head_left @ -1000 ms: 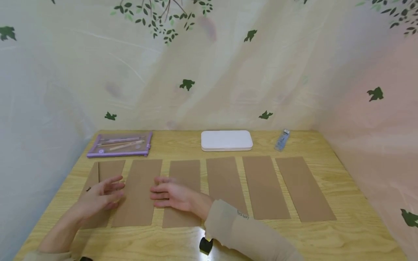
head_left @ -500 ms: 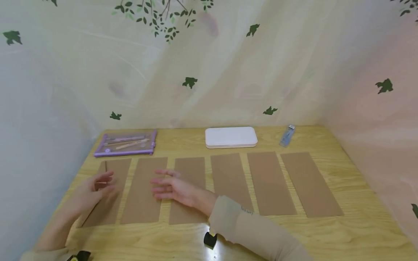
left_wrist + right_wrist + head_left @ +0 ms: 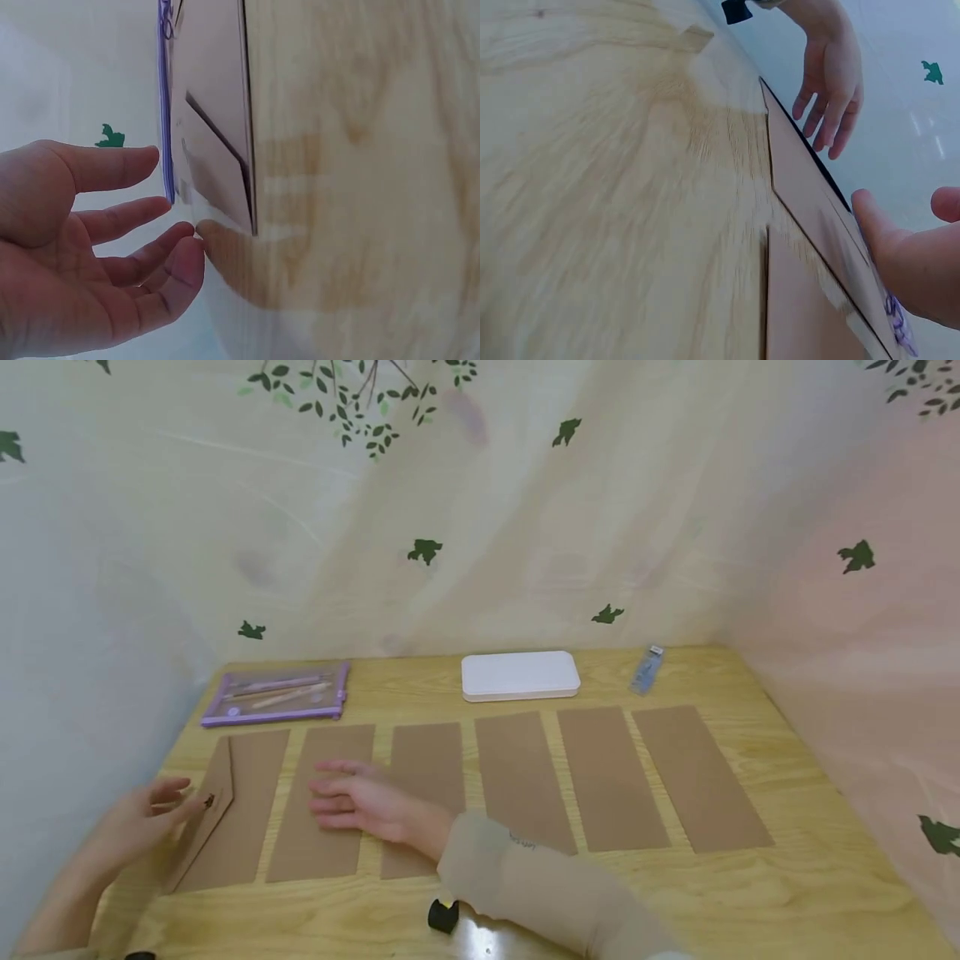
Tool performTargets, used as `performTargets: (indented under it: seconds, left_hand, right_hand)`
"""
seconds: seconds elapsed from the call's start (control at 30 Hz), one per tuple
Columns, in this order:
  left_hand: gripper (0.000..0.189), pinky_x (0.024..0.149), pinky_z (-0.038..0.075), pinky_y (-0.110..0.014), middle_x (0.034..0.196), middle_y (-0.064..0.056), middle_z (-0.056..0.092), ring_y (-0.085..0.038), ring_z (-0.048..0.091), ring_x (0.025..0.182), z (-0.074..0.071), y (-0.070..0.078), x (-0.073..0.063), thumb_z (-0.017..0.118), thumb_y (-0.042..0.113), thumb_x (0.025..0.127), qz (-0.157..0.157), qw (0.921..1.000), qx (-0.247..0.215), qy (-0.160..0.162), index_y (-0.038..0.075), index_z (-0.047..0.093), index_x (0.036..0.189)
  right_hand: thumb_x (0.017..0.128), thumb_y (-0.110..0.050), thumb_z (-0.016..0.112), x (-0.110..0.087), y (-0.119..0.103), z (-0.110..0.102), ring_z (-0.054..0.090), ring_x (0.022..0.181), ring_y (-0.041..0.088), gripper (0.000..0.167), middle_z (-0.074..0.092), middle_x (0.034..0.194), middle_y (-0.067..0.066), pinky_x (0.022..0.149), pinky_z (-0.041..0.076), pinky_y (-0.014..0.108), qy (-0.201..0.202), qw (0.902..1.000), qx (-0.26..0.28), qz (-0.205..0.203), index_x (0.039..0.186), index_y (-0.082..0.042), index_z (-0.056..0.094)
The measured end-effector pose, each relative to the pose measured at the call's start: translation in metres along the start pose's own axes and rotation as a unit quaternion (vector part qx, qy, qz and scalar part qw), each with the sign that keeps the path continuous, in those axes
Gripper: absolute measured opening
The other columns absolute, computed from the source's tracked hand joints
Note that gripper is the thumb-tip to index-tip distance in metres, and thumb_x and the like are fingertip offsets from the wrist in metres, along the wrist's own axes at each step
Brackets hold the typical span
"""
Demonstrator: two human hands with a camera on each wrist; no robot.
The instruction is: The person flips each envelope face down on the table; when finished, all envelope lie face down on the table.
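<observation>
A brown paper envelope point(image 3: 251, 810) lies at the left end of a row, its pointed flap point(image 3: 213, 814) on top with a small dark mark near the tip. My left hand point(image 3: 138, 822) hovers at its left edge, fingers loosely bent and nothing held. In the left wrist view, the fingertips point(image 3: 184, 232) are spread apart beside the envelope point(image 3: 217, 161). My right hand point(image 3: 367, 802) is held palm turned inward over the second brown paper piece point(image 3: 322, 856), fingers extended and holding nothing.
Several more flat brown pieces point(image 3: 611, 777) continue the row rightward on the wooden table point(image 3: 810, 827). Behind them are a purple-edged clear zip pouch point(image 3: 277, 693) with pens, a white case point(image 3: 521, 677) and a small blue packet point(image 3: 647, 671). Printed cloth point(image 3: 487, 527) surrounds the table.
My left hand has moved left off the first envelope, uncovering its flap and dark mark. My right hand has shifted slightly left over the second piece.
</observation>
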State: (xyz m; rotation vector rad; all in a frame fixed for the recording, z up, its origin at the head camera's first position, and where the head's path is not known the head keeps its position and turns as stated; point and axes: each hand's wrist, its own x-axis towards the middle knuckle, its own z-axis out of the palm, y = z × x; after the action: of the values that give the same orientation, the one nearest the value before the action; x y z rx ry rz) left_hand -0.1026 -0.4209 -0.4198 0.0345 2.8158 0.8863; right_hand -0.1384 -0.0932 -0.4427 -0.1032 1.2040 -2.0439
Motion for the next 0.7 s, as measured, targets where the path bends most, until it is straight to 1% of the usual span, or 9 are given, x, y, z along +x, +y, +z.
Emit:
performTargets:
  seconds: [0.07, 0.13, 0.2, 0.3, 0.43, 0.53, 0.6, 0.67, 0.7]
  left_hand:
    - [0.066, 0.082, 0.058, -0.052, 0.131, -0.051, 0.042, -0.065, 0.047, 0.116, -0.001, -0.004, -0.001, 0.056, 0.028, 0.106, -0.004, 0.9999, -0.009, -0.007, -0.025, 0.034, 0.139]
    - [0.067, 0.079, 0.060, -0.039, 0.134, -0.050, 0.040, -0.062, 0.053, 0.113, -0.003, -0.006, -0.002, 0.056, 0.028, 0.106, -0.015, 0.9998, -0.014, -0.007, -0.026, 0.033, 0.139]
    - [0.067, 0.075, 0.059, -0.031, 0.135, -0.050, 0.038, -0.056, 0.059, 0.108, -0.004, -0.010, -0.003, 0.054, 0.028, 0.107, -0.026, 0.9993, -0.024, -0.011, -0.028, 0.032, 0.137]
    - [0.064, 0.071, 0.054, -0.020, 0.134, -0.048, 0.044, -0.034, 0.070, 0.092, -0.006, -0.014, -0.005, 0.054, 0.027, 0.106, -0.044, 0.9987, -0.027, -0.003, -0.027, 0.037, 0.136]
    - [0.058, 0.069, 0.050, -0.014, 0.129, -0.042, 0.053, -0.004, 0.065, 0.082, -0.007, -0.018, -0.007, 0.058, 0.025, 0.104, -0.052, 0.9981, -0.031, 0.011, -0.025, 0.046, 0.132]
    - [0.056, 0.069, 0.047, -0.012, 0.126, -0.039, 0.058, -0.005, 0.064, 0.087, -0.007, -0.019, -0.009, 0.065, 0.025, 0.101, -0.040, 0.9989, -0.010, 0.022, -0.022, 0.053, 0.128]
    - [0.057, 0.069, 0.046, -0.011, 0.125, -0.037, 0.060, -0.012, 0.065, 0.093, -0.005, -0.018, -0.008, 0.069, 0.028, 0.099, -0.035, 0.9990, 0.005, 0.027, -0.020, 0.055, 0.128]
    - [0.059, 0.069, 0.046, -0.012, 0.126, -0.038, 0.059, -0.029, 0.067, 0.100, -0.002, -0.016, -0.005, 0.070, 0.029, 0.097, -0.030, 0.9991, 0.011, 0.029, -0.020, 0.056, 0.127]
    - [0.059, 0.069, 0.047, -0.013, 0.126, -0.037, 0.059, -0.032, 0.068, 0.101, -0.001, -0.016, -0.004, 0.071, 0.029, 0.097, -0.031, 0.9990, 0.011, 0.030, -0.019, 0.056, 0.127]
  right_hand:
    - [0.101, -0.003, 0.055, 0.004, 0.003, 0.009, 0.056, 0.127, 0.042, 0.049, 0.058, 0.136, 0.021, 0.105, 0.047, 0.053, 0.004, 1.0000, 0.006, 0.001, 0.149, -0.002, 0.046]
    - [0.099, -0.001, 0.055, 0.007, 0.007, 0.018, 0.055, 0.127, 0.041, 0.049, 0.058, 0.133, 0.021, 0.106, 0.046, 0.054, 0.010, 0.9999, 0.012, -0.001, 0.148, -0.001, 0.046]
    - [0.096, 0.002, 0.055, 0.010, 0.012, 0.027, 0.054, 0.127, 0.040, 0.050, 0.057, 0.132, 0.021, 0.107, 0.045, 0.055, 0.013, 0.9998, 0.016, -0.002, 0.146, 0.000, 0.047]
    - [0.092, 0.006, 0.054, 0.013, 0.018, 0.038, 0.050, 0.131, 0.038, 0.054, 0.053, 0.135, 0.023, 0.108, 0.042, 0.057, 0.013, 0.9996, 0.024, 0.002, 0.145, 0.002, 0.046]
    - [0.092, 0.008, 0.054, 0.013, 0.021, 0.047, 0.041, 0.139, 0.042, 0.056, 0.045, 0.144, 0.030, 0.109, 0.039, 0.061, 0.010, 0.9990, 0.040, 0.018, 0.146, 0.006, 0.043]
    - [0.094, 0.006, 0.054, 0.011, 0.019, 0.049, 0.035, 0.142, 0.046, 0.058, 0.041, 0.148, 0.033, 0.110, 0.037, 0.062, 0.001, 0.9988, 0.039, 0.029, 0.149, 0.006, 0.039]
    - [0.095, 0.005, 0.054, 0.008, 0.018, 0.049, 0.032, 0.144, 0.046, 0.059, 0.039, 0.151, 0.032, 0.111, 0.037, 0.061, -0.006, 0.9988, 0.032, 0.036, 0.151, 0.005, 0.037]
    - [0.095, 0.004, 0.055, 0.003, 0.016, 0.046, 0.028, 0.146, 0.046, 0.061, 0.035, 0.154, 0.032, 0.112, 0.035, 0.060, -0.009, 0.9989, 0.023, 0.039, 0.153, 0.005, 0.035]
    - [0.095, 0.004, 0.055, 0.001, 0.014, 0.045, 0.027, 0.146, 0.046, 0.062, 0.033, 0.155, 0.032, 0.113, 0.035, 0.060, -0.010, 0.9990, 0.019, 0.040, 0.153, 0.006, 0.033]
